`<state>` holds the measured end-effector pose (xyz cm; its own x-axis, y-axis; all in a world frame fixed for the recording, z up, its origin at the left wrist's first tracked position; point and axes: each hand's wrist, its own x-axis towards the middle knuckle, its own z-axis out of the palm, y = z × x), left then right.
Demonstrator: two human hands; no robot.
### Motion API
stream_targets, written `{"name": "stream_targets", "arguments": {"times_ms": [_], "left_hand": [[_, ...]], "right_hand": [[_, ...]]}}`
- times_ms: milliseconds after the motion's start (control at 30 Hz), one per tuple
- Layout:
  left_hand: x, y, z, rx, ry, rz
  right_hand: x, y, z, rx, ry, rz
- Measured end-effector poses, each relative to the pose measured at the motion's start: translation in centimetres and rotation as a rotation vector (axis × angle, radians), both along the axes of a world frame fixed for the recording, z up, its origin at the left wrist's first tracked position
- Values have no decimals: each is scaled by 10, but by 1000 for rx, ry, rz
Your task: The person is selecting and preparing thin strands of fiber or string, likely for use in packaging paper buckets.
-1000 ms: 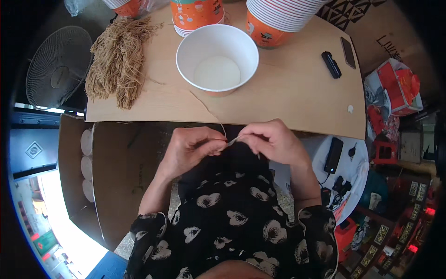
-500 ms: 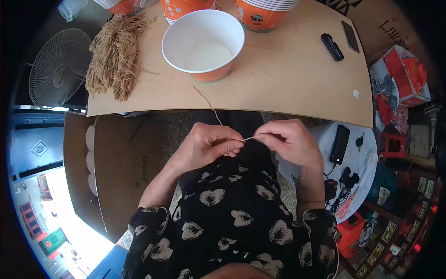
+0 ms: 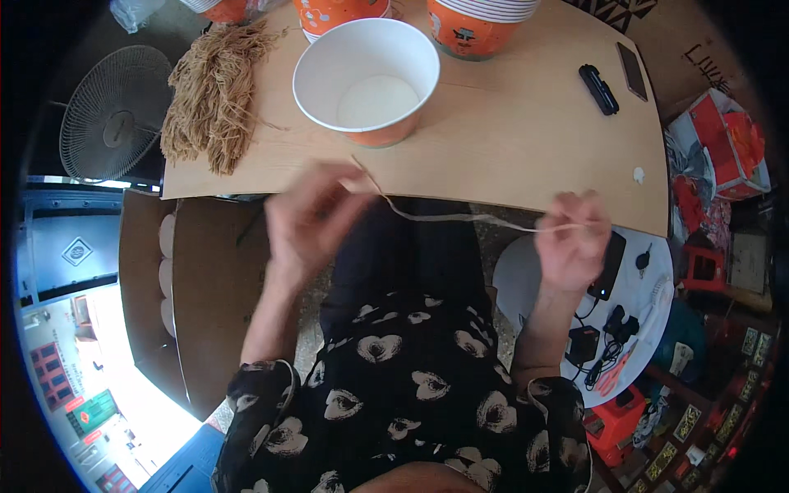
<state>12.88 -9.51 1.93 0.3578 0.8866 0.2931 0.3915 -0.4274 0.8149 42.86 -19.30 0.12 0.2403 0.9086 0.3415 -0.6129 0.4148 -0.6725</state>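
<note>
A thin tan string stretches in a slack curve across the table's near edge, above my lap. My right hand pinches its right end between closed fingers. Close to the string's left end is my left hand, smeared by motion, so whether its fingers touch the string is unclear. Beyond my hands stands a large white-lined paper bucket with an orange outside. On the left of the table lies a thick bundle of tan strings.
Stacked orange paper buckets stand at the table's far side. A black case and a phone lie right. A fan and cardboard box are left; a white stool with cables and scissors is right.
My hands have moved apart, the left going left and up, the right going right. More of the string now shows between them. The view has shifted slightly.
</note>
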Motion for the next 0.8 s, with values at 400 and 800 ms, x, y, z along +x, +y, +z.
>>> {"name": "stream_targets", "arguments": {"times_ms": [400, 800], "left_hand": [[-26, 109, 39, 259, 86, -200], [-61, 136, 27, -255, -261, -308]], "right_hand": [[17, 9, 41, 288, 183, 44], [-32, 42, 20, -230, -453, -298]]}}
